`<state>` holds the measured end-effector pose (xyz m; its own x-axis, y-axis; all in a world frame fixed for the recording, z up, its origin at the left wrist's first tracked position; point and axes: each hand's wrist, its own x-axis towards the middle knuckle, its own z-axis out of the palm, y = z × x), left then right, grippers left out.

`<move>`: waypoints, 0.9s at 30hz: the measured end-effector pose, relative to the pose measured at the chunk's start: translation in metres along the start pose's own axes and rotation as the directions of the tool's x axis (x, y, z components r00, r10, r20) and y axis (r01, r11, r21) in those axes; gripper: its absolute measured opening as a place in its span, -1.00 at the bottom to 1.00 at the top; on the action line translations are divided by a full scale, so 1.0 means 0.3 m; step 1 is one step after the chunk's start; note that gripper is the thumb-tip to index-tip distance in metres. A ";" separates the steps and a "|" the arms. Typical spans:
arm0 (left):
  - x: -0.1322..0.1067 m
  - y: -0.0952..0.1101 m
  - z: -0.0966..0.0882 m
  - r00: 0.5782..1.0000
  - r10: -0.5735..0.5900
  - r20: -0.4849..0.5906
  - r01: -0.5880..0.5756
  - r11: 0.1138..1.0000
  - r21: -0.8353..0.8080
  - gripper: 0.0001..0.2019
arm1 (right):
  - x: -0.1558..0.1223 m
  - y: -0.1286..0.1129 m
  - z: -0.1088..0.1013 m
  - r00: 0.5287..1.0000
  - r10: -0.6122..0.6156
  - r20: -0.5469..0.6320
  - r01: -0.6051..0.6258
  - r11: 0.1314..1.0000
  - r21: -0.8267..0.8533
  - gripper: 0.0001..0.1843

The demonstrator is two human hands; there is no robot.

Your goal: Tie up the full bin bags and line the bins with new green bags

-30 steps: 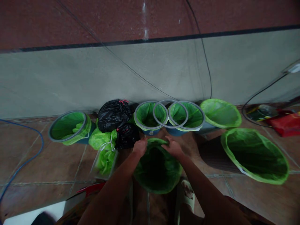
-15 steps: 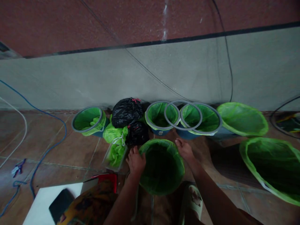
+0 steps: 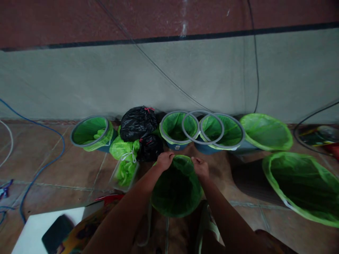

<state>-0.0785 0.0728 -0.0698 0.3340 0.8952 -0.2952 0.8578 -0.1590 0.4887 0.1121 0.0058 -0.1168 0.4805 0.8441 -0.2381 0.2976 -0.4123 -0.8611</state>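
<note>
Now my left hand [image 3: 164,160] and right hand [image 3: 200,166] pinch far edge of green liner [image 3: 177,192], grips closed on it; seating likely calls for even pull.

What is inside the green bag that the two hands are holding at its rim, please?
Only wrinkled plastic of the green bag shows near the far rim, which the left hand and right hand grip. Deeper down it is dark, so its bottom is hidden.

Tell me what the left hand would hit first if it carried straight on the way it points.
Probably the grey-ringed blue bin just beyond it: the left hand, pinching the far rim of the green bin liner, points toward the wall. Depth is unclear.
</note>
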 end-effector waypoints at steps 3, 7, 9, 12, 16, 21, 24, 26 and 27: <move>-0.013 -0.039 -0.003 0.998 0.062 0.007 -0.061 0.995 -0.084 -0.74 | -0.033 0.008 0.015 0.999 0.042 0.008 -0.043 0.996 0.080 -0.62; -0.018 -0.069 -0.009 0.997 0.079 0.009 -0.077 0.988 -0.131 -0.74 | -0.075 0.010 0.009 0.997 -0.072 0.022 0.070 0.995 0.073 -0.63; -0.019 -0.076 -0.006 0.997 0.076 0.003 -0.075 0.989 -0.125 -0.74 | -0.089 0.017 -0.006 0.985 -0.173 0.027 0.173 0.985 -0.004 -0.69; -0.020 -0.081 0.000 0.998 0.068 -0.008 -0.068 0.992 -0.107 -0.73 | -0.106 0.043 -0.034 0.942 -0.330 0.063 0.335 0.938 -0.088 -0.76; -0.020 -0.090 -0.003 0.996 0.091 0.017 -0.089 0.993 -0.078 -0.70 | -0.122 0.085 -0.056 0.915 -0.391 0.100 0.400 0.913 -0.086 -0.82; -0.018 -0.083 -0.007 0.995 0.071 0.074 -0.075 0.996 0.050 -0.68 | -0.110 0.094 -0.054 0.904 -0.395 0.166 0.421 0.891 -0.169 -0.81; -0.027 -0.063 -0.014 0.992 0.009 0.124 -0.028 0.988 0.153 -0.65 | -0.102 0.084 -0.059 0.878 -0.390 0.279 0.461 0.845 -0.271 -0.75; -0.036 -0.047 -0.030 0.989 -0.008 0.145 -0.023 0.977 0.211 -0.60 | -0.106 0.076 -0.069 0.869 -0.371 0.328 0.466 0.836 -0.290 -0.72; -0.040 -0.037 -0.042 0.990 -0.011 0.144 -0.023 0.972 0.234 -0.54 | -0.112 0.071 -0.074 0.867 -0.373 0.332 0.467 0.841 -0.273 -0.72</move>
<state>-0.0969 0.0689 -0.0614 0.3771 0.8277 -0.4156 0.9175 -0.2725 0.2898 0.1208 -0.0390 -0.1172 0.0318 0.9989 -0.0339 0.7000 -0.0465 -0.7127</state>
